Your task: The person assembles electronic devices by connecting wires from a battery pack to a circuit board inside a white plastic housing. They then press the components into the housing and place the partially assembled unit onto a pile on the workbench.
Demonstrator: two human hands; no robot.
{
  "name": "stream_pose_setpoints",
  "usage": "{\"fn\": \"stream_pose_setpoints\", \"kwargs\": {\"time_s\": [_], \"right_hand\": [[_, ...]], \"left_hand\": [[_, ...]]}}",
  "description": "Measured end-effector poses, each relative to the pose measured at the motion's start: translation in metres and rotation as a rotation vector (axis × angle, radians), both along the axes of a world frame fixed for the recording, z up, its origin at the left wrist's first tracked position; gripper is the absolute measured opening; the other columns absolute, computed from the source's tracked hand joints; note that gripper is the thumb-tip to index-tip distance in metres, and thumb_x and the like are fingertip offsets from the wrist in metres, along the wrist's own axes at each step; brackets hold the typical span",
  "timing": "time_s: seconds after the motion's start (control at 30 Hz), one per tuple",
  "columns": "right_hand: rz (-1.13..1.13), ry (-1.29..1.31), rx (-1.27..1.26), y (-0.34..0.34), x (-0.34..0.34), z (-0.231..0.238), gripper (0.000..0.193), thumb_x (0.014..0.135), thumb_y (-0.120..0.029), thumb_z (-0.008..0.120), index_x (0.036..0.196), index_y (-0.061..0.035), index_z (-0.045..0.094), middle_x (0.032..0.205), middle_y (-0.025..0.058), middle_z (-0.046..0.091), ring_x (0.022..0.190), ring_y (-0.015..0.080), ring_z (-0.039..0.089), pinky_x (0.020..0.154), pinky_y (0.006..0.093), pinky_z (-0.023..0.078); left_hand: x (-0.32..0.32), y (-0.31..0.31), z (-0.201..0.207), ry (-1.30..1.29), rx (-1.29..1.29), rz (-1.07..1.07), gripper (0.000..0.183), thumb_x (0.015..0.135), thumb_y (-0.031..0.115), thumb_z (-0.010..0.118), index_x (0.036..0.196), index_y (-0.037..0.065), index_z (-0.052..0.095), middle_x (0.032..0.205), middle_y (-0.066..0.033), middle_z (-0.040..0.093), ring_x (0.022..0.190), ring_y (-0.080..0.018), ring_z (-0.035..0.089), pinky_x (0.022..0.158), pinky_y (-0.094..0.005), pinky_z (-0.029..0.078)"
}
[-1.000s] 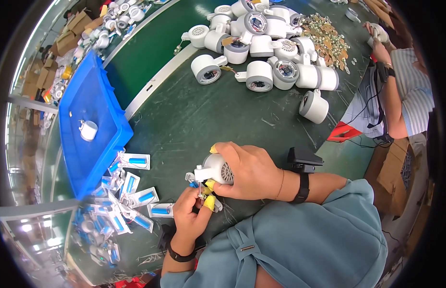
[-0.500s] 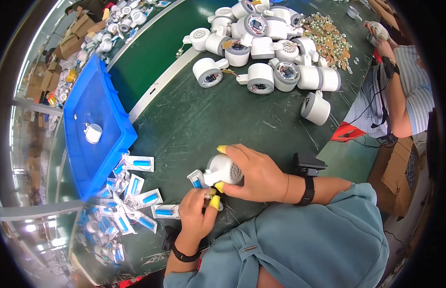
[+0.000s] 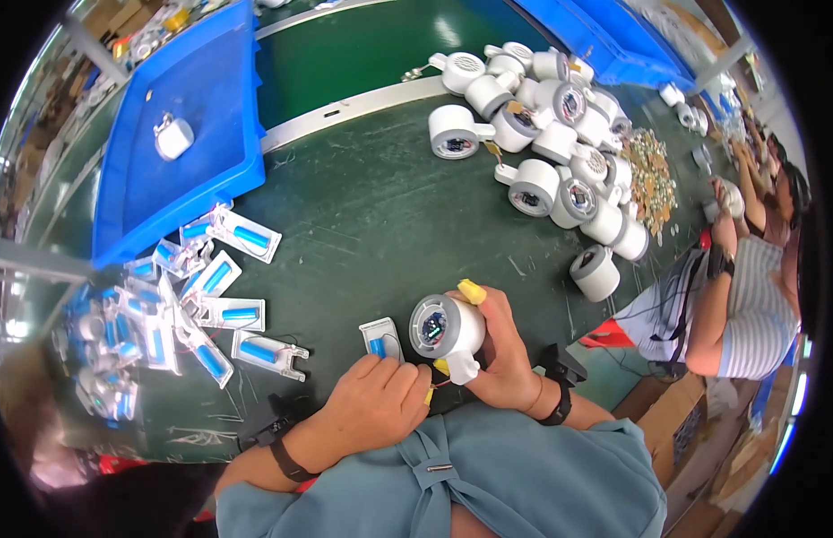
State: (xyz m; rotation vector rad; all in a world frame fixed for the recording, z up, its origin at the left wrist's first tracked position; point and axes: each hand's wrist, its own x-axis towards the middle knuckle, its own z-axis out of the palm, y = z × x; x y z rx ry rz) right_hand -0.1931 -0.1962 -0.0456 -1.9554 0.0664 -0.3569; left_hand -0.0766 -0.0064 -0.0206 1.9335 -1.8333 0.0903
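Observation:
My right hand [image 3: 501, 363] grips a white round housing [image 3: 461, 327] with a grey rim and a short stub arm. The housing's open face is tilted to the left and shows a dark circuit board. My left hand [image 3: 376, 403], palm down with curled fingers, is just left of the stub. A thin red wire [image 3: 442, 384] runs from the stub into the left fingertips, which pinch it; anything else in them is hidden. Yellow finger cots cover some fingertips on both hands. Just beyond the left knuckles lies a white tray-like part with a blue cell [image 3: 379, 339], partly covered.
Several similar blue-celled parts [image 3: 240, 314] lie on the left of the green table [image 3: 345, 224]. A blue bin [image 3: 215, 184] there holds one white piece [image 3: 174, 137]. Piled housings [image 3: 533, 188] and small boards [image 3: 649, 179] occupy the far right, near a co-worker in stripes [image 3: 748, 305].
The housing has turned, from its slotted grille to its open circuit side. My left hand has rolled palm down. The whole view has shifted, bringing a second blue bin into sight at the far right.

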Motion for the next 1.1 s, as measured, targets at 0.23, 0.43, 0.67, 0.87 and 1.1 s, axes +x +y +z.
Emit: {"fn": "stream_pose_setpoints", "kwargs": {"time_s": [0.23,0.43,0.67,0.87,1.1], "right_hand": [[0.009,-0.083,0.139,0.0024,0.0008,-0.002,0.093,0.074,0.006,0.073,0.151,-0.0026,0.022,0.137,0.0146,0.036,0.128,0.0291,0.047,0.106,0.0389,0.041],[-0.004,-0.104,0.174,0.0032,-0.0015,-0.0021,0.087,0.078,0.0,0.072,0.15,-0.002,0.024,0.141,0.0162,0.034,0.13,0.0303,0.039,0.108,0.0372,0.036],[-0.018,-0.069,0.142,0.0045,-0.0005,-0.0015,0.089,0.076,0.004,0.071,0.15,-0.0021,0.024,0.138,0.0152,0.035,0.129,0.0298,0.043,0.107,0.0381,0.039],[-0.013,-0.078,0.188,0.0053,-0.0013,-0.0043,0.087,0.076,0.001,0.071,0.15,-0.0027,0.025,0.14,0.0158,0.034,0.13,0.0304,0.039,0.109,0.0375,0.035],[-0.008,-0.065,0.146,0.0045,0.0023,-0.0026,0.085,0.077,-0.001,0.072,0.149,-0.0021,0.027,0.14,0.0163,0.036,0.129,0.0309,0.039,0.107,0.0377,0.037]], "left_hand": [[-0.0031,-0.0038,0.0033,0.0,-0.049,-0.012,0.028,0.072,0.018,0.067,0.094,0.0,0.064,0.075,-0.0035,0.046,0.066,-0.0169,0.05,0.058,-0.0314,0.037],[-0.0041,-0.004,0.0029,0.0,-0.05,-0.026,0.03,0.073,0.018,0.067,0.095,0.0,0.065,0.076,-0.0034,0.046,0.067,-0.017,0.05,0.058,-0.0316,0.037],[-0.0031,-0.0028,0.0033,0.014,-0.033,-0.026,0.032,0.073,0.019,0.068,0.097,-0.001,0.065,0.077,-0.0037,0.047,0.069,-0.0175,0.051,0.06,-0.0322,0.038],[-0.0036,-0.003,0.0046,0.025,-0.019,-0.03,0.033,0.072,0.019,0.068,0.098,-0.001,0.065,0.077,-0.0039,0.048,0.07,-0.0176,0.052,0.06,-0.0318,0.039],[-0.0022,-0.0023,0.0043,0.019,-0.031,-0.024,0.033,0.071,0.019,0.069,0.097,-0.001,0.064,0.078,-0.004,0.049,0.069,-0.0177,0.051,0.06,-0.0321,0.039]]}}
